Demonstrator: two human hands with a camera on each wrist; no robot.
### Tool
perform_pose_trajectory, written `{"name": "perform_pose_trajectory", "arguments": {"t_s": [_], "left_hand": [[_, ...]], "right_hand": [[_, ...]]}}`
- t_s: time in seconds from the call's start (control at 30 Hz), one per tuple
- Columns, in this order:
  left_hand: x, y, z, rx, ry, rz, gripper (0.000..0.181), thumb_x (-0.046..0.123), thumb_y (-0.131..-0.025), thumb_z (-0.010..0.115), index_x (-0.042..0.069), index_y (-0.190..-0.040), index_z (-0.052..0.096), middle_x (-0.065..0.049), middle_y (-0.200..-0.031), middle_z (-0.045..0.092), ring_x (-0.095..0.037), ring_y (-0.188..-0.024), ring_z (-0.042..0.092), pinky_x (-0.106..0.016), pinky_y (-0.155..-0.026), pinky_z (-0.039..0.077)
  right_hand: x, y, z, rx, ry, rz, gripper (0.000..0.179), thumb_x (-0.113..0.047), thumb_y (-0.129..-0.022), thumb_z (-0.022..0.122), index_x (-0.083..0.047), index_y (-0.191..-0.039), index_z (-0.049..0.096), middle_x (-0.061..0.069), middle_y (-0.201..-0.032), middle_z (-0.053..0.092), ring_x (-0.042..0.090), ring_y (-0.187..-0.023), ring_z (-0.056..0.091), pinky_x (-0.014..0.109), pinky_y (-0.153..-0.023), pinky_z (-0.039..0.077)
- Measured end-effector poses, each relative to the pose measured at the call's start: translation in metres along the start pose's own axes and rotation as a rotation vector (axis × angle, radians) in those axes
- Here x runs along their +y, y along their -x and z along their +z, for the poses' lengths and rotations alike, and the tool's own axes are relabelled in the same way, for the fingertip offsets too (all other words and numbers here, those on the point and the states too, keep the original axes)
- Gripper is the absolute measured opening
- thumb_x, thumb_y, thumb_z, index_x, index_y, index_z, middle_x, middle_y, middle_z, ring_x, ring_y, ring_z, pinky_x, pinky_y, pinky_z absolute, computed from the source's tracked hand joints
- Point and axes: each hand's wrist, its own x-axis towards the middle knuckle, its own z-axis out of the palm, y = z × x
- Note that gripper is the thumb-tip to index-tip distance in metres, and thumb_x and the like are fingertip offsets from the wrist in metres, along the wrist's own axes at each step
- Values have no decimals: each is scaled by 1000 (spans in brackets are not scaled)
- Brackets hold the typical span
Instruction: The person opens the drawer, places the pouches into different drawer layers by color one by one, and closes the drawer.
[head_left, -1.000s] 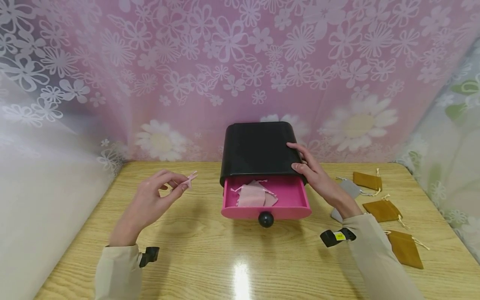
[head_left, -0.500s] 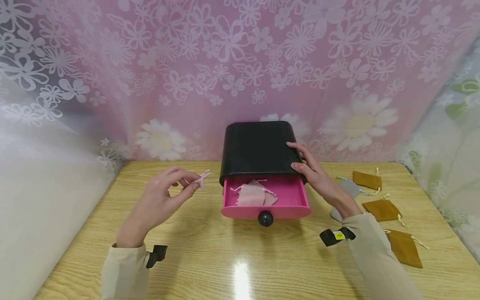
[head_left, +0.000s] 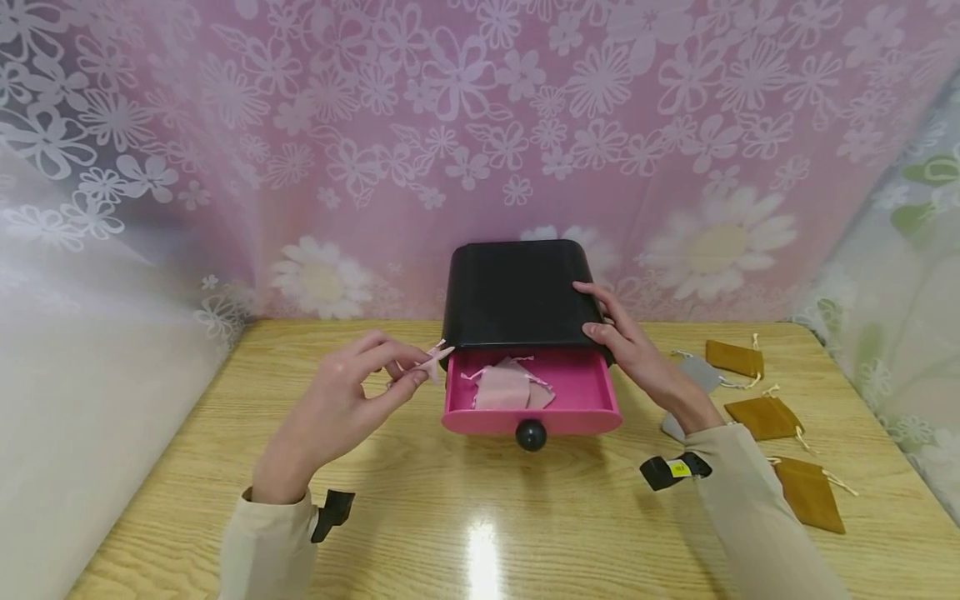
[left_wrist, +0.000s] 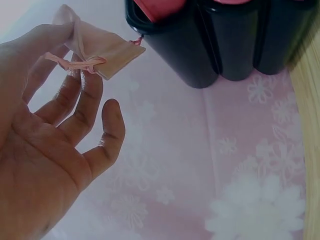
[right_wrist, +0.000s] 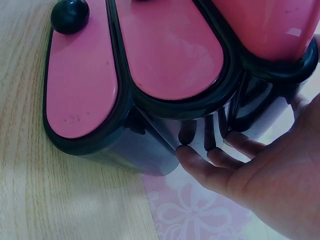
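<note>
A small pale pink drawstring pouch (left_wrist: 110, 47) is pinched between the thumb and fingers of my left hand (head_left: 348, 400), at the left front corner of the black drawer unit (head_left: 521, 292). The top pink drawer (head_left: 581, 387) is pulled out and has a round black knob (head_left: 531, 435). Inside it lie pale pink pouches (head_left: 501, 390), partly overlapping. My right hand (head_left: 637, 354) rests on the unit's right side, thumb and index finger over the top edge. In the right wrist view, other fingers (right_wrist: 210, 170) touch the black side wall with fairly straight tips.
Brown drawstring pouches (head_left: 810, 496) and grey pouches (head_left: 699, 375) lie on the wooden table (head_left: 420, 517) to the right; my right forearm partly hides one grey pouch. A flowered pink curtain (head_left: 360, 167) hangs behind the unit. Two lower drawers (right_wrist: 170, 50) are closed.
My left hand has moved right with the pink pouch, from over the table's left part to the drawer's left edge. My right hand has stayed on the unit.
</note>
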Motion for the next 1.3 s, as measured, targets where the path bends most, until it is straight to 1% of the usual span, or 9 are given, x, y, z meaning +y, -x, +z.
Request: {"name": "perform_pose_trajectory", "arguments": {"t_s": [0.1, 0.2, 0.37, 0.57, 0.73, 0.83, 1.07, 1.3], "left_hand": [[6, 0, 2, -3, 5, 11, 17, 12, -92, 76, 20, -106, 76, 11, -96, 68, -2, -82, 59, -21, -73, 49], [12, -1, 3, -14, 14, 16, 18, 13, -92, 77, 20, -108, 76, 12, -95, 67, -2, -83, 59, -21, -71, 48], [20, -4, 7, -29, 37, 48, 19, 11, -90, 77, 20, -107, 76, 11, -94, 67, -3, -82, 59, -20, -66, 46], [26, -8, 19, -55, 43, 58, 17, 11, -90, 77, 19, -106, 76, 8, -91, 66, -4, -80, 60, -19, -63, 46], [30, -14, 29, -87, 27, 50, 16, 17, -92, 77, 20, -108, 76, 10, -91, 63, -3, -80, 59, -19, -64, 46], [34, -18, 35, -112, 13, 31, 15, 22, -93, 76, 21, -108, 77, 12, -92, 62, -2, -78, 57, -18, -63, 45], [37, -27, 46, -154, -25, -4, 14, 21, -94, 75, 23, -107, 76, 12, -95, 62, -4, -72, 55, -18, -63, 47], [39, -36, 56, -178, -70, -23, 15, 24, -95, 74, 23, -109, 76, 11, -95, 62, -1, -73, 57, -17, -64, 48]], "right_hand": [[-1, 1, 1, 3, 0, 0, 60, -25, -108, 41, -25, -163, 17, 21, -159, 27, 41, -140, 40, 14, -94, 47], [-2, 2, 2, 6, 3, 2, 60, -25, -108, 41, -25, -163, 18, 21, -159, 27, 41, -141, 40, 14, -95, 47], [-2, 4, 3, 9, 3, 3, 59, -25, -108, 41, -25, -163, 18, 22, -157, 28, 41, -140, 41, 14, -95, 47], [-2, 4, 2, 11, 5, 6, 59, -25, -108, 41, -25, -163, 18, 22, -157, 29, 42, -138, 43, 15, -94, 48], [-1, 4, 2, 9, 11, 7, 59, -25, -108, 41, -26, -163, 18, 22, -155, 30, 41, -137, 44, 15, -94, 48], [-2, 4, 2, 10, 12, 6, 59, -24, -108, 41, -26, -163, 19, 22, -155, 31, 40, -136, 44, 15, -94, 48], [-1, 2, 2, 16, 18, 13, 59, -25, -108, 42, -26, -163, 20, 22, -153, 31, 39, -133, 45, 16, -93, 49], [0, 3, 2, 13, 10, 19, 59, -26, -108, 42, -27, -163, 19, 22, -154, 29, 39, -135, 43, 16, -93, 48]]}}
